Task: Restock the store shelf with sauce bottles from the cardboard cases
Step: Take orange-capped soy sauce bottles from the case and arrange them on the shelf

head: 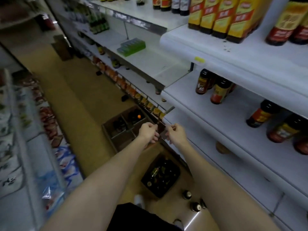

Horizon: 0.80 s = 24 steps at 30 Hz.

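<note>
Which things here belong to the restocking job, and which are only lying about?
Job: left hand and right hand, both pinching a brown cardboard piece; divided cardboard case; dark case of bottles; loose bottles on floor; shelf.

Lying about: green packs; snack bags.

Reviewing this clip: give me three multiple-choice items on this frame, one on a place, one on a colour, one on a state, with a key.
1. Where is the divided cardboard case?
A. on the aisle floor
B. on the top shelf
C. on a cart

2. What colour are the flat packs on the far middle shelf?
A. red
B. green
C. blue

3. What are the left hand and right hand doing?
A. hanging idle
B. together holding a dark brown piece
C. each lifting a bottle

Key: 1 A, it stands on the floor by the shelving. 2 B, they look green. 3 B, both pinch its edges.
</note>
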Tool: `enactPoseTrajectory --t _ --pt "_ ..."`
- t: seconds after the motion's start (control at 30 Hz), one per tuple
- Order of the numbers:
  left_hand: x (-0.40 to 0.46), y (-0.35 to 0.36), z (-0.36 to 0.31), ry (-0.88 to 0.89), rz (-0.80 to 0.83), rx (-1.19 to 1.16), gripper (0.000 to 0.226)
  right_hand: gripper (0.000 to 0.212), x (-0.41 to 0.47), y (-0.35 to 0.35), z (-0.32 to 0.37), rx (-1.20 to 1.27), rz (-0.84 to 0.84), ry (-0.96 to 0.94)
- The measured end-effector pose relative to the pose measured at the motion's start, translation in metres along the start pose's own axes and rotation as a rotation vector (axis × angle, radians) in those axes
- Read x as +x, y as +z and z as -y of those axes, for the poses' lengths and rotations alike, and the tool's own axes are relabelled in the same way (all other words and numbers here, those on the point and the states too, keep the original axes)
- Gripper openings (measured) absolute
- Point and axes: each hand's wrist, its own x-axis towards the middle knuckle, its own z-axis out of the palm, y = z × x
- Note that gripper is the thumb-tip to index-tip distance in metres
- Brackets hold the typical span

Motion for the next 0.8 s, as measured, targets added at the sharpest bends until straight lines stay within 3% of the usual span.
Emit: enactPoseTrajectory --t 0.4,0.63,0.8 --pt "0.126 -0.128 0.03 -0.121 0.143 -0.124 0.029 0.017 0.096 0.147 0.038 -0.044 0.023 0.116" --pt "0.209 -0.228 0.049 -0.184 0.142 -0.168 0.033 0.017 0.143 0.256 0.087 -0.118 -0.005 0.193" --pt "0.253 -0.267 0.061 -0.241 0.113 -0.164 0.03 0.02 0.17 0.298 0.104 -0.129 0.008 0.237"
